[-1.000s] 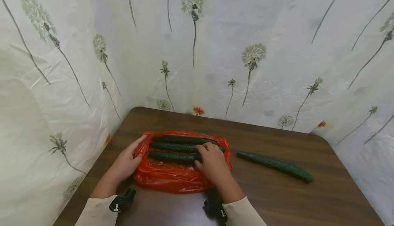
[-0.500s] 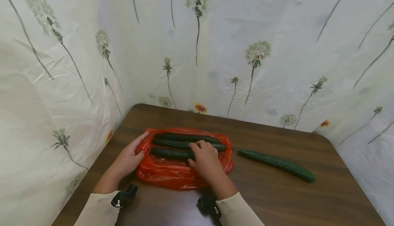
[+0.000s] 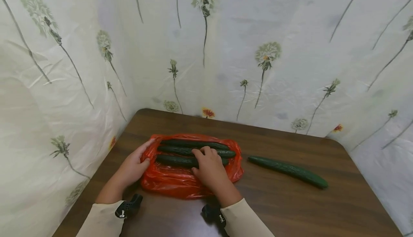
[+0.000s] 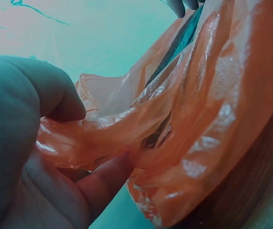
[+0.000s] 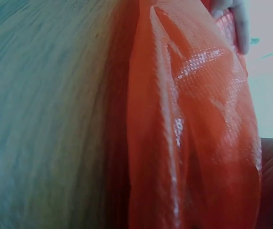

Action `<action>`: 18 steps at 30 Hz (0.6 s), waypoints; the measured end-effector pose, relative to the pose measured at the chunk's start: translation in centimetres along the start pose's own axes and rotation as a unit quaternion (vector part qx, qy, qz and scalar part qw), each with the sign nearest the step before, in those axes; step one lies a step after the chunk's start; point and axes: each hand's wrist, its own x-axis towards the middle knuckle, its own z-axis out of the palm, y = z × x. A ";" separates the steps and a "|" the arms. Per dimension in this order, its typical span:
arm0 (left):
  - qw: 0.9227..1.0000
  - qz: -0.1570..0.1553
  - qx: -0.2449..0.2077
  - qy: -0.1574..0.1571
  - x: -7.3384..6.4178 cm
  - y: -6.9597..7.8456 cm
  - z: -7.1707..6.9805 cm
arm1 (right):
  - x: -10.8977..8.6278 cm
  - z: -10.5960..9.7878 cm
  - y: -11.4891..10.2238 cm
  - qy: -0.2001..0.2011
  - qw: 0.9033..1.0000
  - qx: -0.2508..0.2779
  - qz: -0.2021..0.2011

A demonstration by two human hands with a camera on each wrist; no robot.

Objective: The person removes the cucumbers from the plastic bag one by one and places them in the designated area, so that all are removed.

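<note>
A red plastic bag (image 3: 174,186) lies open-topped on the table, with three dark green cucumbers side by side in it. My left hand (image 3: 131,167) holds the bag's left edge; in the left wrist view, the thin film (image 4: 112,129) passes between thumb and fingers. My right hand (image 3: 209,167) reaches over the bag's near side and grips the nearest cucumber (image 3: 175,160) around its middle, thumb on the near side and fingers beyond. Its right end shows past the hand. Behind it lie the middle cucumber (image 3: 175,151) and the back cucumber (image 3: 193,144).
A fourth-side neighbour, a loose cucumber (image 3: 287,170), lies slanting on the brown wooden table (image 3: 300,208) to the right of the bag. Flower-patterned sheeting (image 3: 232,50) hangs along the table's back and left edges.
My right hand has slid left along the cucumbers, and the front cucumber's right end has come into view. My left hand stays at the bag's left edge.
</note>
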 end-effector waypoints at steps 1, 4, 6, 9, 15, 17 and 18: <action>1.000 0.003 0.002 -0.002 0.0 -0.1 0.0 | 0.0 0.0 0.0 -0.001 1.000 0.000 0.001; 1.000 0.003 0.003 0.001 0.0 -0.1 0.0 | 0.3 0.2 -0.2 0.002 1.000 0.002 -0.003; 1.000 0.004 0.007 0.005 0.0 -0.1 0.0 | 0.4 0.3 -0.2 0.005 1.000 -0.001 -0.009; 1.000 0.005 0.011 0.007 0.0 -0.1 0.0 | 0.5 0.7 -0.3 0.006 1.000 -0.005 -0.009; 1.000 0.000 0.006 0.000 0.0 0.0 0.1 | 0.5 1.3 -0.3 0.008 1.000 -0.005 0.009; 1.000 -0.005 0.005 0.001 0.1 -0.1 0.2 | 0.5 1.4 -0.2 0.009 1.000 -0.004 0.012; 1.000 -0.006 0.006 0.001 0.1 -0.1 0.2 | 0.5 1.4 -0.2 0.011 1.000 -0.003 0.012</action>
